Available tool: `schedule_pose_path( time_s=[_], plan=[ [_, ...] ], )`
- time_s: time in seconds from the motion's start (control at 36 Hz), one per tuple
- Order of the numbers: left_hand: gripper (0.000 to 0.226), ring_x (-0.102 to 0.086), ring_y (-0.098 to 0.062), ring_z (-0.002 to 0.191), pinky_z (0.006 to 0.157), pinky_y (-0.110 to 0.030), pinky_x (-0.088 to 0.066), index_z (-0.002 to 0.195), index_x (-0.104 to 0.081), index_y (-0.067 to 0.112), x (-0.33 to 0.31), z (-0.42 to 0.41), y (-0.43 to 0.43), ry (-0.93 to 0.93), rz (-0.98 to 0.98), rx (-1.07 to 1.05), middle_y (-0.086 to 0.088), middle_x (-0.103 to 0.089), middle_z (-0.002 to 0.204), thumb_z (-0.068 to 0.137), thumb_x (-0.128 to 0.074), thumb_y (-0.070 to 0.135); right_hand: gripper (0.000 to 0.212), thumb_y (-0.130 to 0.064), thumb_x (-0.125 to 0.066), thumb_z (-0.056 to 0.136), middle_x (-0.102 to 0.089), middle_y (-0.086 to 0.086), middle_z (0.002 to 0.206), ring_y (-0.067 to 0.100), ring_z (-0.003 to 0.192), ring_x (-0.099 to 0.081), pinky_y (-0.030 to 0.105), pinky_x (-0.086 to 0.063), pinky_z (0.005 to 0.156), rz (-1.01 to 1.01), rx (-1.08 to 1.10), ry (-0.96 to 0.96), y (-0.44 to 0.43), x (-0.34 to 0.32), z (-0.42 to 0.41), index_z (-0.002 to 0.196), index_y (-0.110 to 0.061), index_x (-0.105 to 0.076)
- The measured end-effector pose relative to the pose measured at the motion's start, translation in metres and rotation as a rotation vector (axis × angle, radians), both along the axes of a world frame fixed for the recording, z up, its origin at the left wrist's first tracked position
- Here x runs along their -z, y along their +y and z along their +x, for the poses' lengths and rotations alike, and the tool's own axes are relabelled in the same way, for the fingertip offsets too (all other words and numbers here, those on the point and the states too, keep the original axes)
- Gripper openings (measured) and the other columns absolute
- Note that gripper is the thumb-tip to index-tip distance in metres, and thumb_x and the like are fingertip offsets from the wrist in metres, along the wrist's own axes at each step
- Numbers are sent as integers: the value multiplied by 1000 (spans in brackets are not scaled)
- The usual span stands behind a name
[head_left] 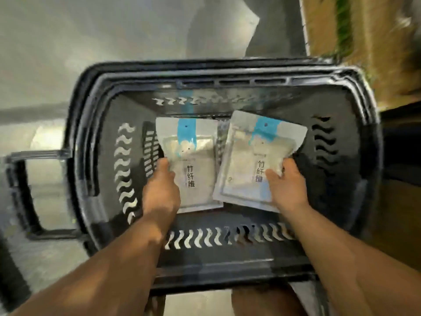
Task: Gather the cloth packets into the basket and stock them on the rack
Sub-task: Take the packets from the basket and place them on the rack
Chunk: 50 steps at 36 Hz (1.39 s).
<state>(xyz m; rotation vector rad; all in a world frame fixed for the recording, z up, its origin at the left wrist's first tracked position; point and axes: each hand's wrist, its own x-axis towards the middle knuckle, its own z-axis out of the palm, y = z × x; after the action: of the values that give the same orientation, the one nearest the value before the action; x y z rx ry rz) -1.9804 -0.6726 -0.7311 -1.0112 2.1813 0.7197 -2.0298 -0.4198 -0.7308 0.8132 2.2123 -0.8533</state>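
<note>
A black plastic basket (pixel 95 137) with wavy side slots fills the middle of the view. Inside it are two pale cloth packets with blue tops and black characters. My left hand (pixel 160 190) grips the lower left edge of the left packet (pixel 198 156), thumb on top. My right hand (pixel 288 185) grips the lower right part of the right packet (pixel 246 160), which is tilted and overlaps the left one's edge. Both forearms reach in over the near rim.
A basket handle (pixel 18 190) hangs folded out to the left over a grey floor (pixel 68 42). A wooden surface or rack edge (pixel 376 30) with something green stands at the upper right. A dark area lies right of the basket.
</note>
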Motion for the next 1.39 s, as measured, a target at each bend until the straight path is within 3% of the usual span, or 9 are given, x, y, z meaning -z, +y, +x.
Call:
schedule_pose_path(
  time_s=[0.25,0.39,0.53,0.61,0.78,0.92,1.03,1.17,1.39],
  plan=[
    [8,-55,-31,73,62,-35,-37,112,-43,20,-190,-3,-3,163,181,81,-1,-51,73,104,-46,19,9,-17,-63,96,-66,-3,96,16,88,-64,22,-46,62,-145,15,65,-13,-201,5,102,-17,-55],
    [4,-56,-29,73,63,-39,-46,103,-45,18,-307,-14,-17,253,189,115,-4,-55,77,105,-44,21,17,-29,-63,98,-66,-10,108,11,96,-66,35,-58,81,-205,19,70,-24,-318,3,110,-30,-52],
    [9,-47,-6,67,55,-15,-36,101,-42,24,-419,-33,-30,402,238,18,7,-52,78,105,-45,16,21,-30,-65,96,-68,-15,103,9,95,-69,38,-60,83,-222,-8,199,-39,-427,-1,113,-30,-53],
    [13,-58,-22,71,62,-33,-43,96,-41,26,-468,-41,-41,517,229,18,-1,-60,78,103,-49,19,20,-31,-67,95,-68,-14,100,3,88,-67,33,-60,76,-224,-2,281,-48,-483,-3,109,-28,-54],
    [9,-54,-5,69,55,-16,-38,102,-44,20,-560,-60,-49,743,297,68,13,-57,79,102,-52,16,30,-31,-76,89,-66,-17,99,-8,80,-64,11,-50,60,-228,72,467,-59,-573,-5,107,-28,-53],
    [11,-51,4,69,55,-10,-35,99,-47,21,-612,-76,-50,906,339,188,16,-56,78,100,-55,12,47,-30,-85,81,-69,-14,106,-3,85,-68,12,-53,64,-271,262,618,-55,-626,4,116,-24,-54],
    [13,-56,-5,69,66,-35,-44,99,-50,23,-633,-98,-40,950,453,307,13,-61,79,99,-58,13,45,-35,-89,74,-75,-11,103,6,90,-73,37,-61,81,-259,389,691,-40,-650,20,110,-31,-62],
    [16,-57,14,74,59,-9,-41,104,-49,22,-664,-110,6,973,646,474,18,-60,90,98,-60,11,49,-13,-89,73,-77,-6,104,12,95,-74,30,-61,75,-366,637,839,-19,-679,54,113,-20,-63],
    [29,-60,5,72,67,-21,-47,101,-57,37,-679,-118,116,844,977,750,19,-68,85,96,-61,9,49,-9,-88,72,-75,-5,105,6,91,-73,26,-60,76,-282,926,976,40,-700,111,110,-22,-60]
  ],
)
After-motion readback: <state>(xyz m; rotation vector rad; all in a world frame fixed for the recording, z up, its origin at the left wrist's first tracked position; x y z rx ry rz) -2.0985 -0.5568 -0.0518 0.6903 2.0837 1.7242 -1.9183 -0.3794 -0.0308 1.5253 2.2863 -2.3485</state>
